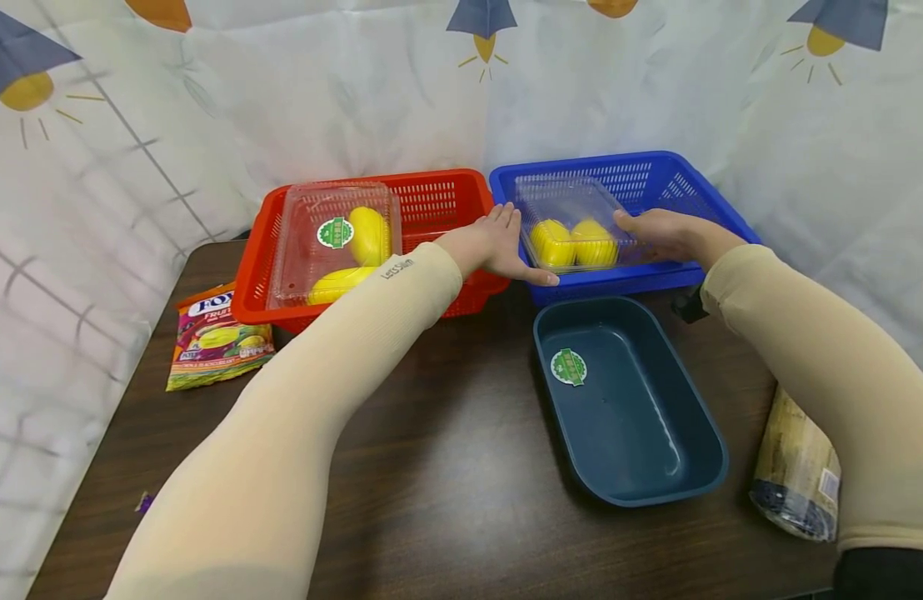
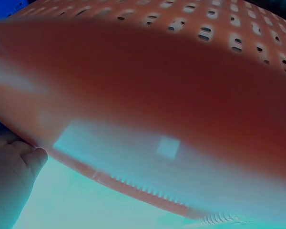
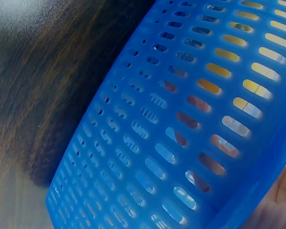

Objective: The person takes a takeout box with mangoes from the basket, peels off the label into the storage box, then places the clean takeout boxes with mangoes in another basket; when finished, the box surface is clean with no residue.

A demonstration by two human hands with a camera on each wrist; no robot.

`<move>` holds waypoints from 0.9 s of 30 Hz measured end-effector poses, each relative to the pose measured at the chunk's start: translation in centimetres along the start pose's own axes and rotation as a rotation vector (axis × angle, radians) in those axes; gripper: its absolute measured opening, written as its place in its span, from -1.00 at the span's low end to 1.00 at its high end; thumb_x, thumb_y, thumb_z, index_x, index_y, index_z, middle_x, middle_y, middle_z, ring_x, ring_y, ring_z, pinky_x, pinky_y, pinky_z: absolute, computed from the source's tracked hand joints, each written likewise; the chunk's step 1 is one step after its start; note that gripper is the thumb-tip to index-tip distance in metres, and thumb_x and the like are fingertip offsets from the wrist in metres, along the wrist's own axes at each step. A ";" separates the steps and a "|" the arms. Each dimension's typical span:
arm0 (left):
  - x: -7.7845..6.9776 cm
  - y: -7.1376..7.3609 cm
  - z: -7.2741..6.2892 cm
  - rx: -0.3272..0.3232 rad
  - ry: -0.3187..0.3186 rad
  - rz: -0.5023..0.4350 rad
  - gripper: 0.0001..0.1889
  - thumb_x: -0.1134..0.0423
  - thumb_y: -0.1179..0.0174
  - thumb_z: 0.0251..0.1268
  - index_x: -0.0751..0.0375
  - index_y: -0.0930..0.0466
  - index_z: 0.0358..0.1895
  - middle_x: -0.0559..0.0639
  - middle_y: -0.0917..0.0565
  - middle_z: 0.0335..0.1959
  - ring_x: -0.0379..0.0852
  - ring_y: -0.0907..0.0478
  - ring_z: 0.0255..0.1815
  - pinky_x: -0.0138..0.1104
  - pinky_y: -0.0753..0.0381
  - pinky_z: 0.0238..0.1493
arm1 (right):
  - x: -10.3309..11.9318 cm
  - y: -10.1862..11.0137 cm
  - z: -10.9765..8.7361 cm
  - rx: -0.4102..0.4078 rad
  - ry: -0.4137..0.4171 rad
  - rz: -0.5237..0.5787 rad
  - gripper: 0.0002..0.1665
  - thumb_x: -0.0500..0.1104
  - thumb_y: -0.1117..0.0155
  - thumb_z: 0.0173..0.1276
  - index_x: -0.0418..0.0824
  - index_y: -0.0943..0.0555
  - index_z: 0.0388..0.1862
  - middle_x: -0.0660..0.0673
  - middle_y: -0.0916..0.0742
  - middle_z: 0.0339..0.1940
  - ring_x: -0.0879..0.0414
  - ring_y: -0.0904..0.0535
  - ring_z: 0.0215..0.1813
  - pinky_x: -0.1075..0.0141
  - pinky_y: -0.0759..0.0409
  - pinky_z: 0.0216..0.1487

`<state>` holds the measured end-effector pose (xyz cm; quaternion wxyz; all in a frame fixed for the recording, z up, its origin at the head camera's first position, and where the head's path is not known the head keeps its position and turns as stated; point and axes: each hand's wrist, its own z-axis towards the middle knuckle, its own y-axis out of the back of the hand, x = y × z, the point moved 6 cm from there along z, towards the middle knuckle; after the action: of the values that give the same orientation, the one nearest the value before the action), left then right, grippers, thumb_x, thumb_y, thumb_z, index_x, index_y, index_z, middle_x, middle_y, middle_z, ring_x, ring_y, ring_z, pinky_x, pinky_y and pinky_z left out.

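My left hand [image 1: 499,242] is stretched out with straight fingers over the gap between the red basket [image 1: 439,187] and the blue basket [image 1: 701,192], its thumb pointing toward the blue rim. In the left wrist view that hand [image 2: 12,176] shows at the lower left, beside the red wall. My right hand [image 1: 667,233] grips the right side of a clear plastic box [image 1: 570,196] inside the blue basket, thumb on its edge. Two yellow ridged things [image 1: 553,244] lie in this box. Behind the slotted blue wall, in the right wrist view, part of the right hand [image 3: 279,202] shows.
A second clear box [image 1: 311,250] with a green label and yellow rounded things sits in the red basket. A FOX'S candy bag [image 1: 222,337] lies at the left. A dark teal tray [image 1: 619,417] stands before the blue basket; a wood-patterned roll [image 1: 799,467] lies at the right.
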<state>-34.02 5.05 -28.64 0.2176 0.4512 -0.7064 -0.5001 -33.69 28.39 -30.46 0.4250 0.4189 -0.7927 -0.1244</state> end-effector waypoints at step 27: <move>0.0 0.0 0.0 0.020 -0.011 0.005 0.34 -0.61 0.05 0.19 0.34 0.51 0.63 0.23 0.45 0.69 0.18 0.48 0.73 -0.06 0.32 0.71 | 0.1 1.0 -1.4 -0.023 0.013 -0.006 0.15 0.51 0.57 0.50 -0.31 0.34 0.68 -0.50 -0.10 0.65 -0.45 -0.09 0.62 -0.19 -0.07 0.62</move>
<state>-34.02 5.07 -28.69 0.2104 0.4486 -0.7138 -0.4949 -33.22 29.16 -28.95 0.4345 0.4173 -0.7872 -0.1321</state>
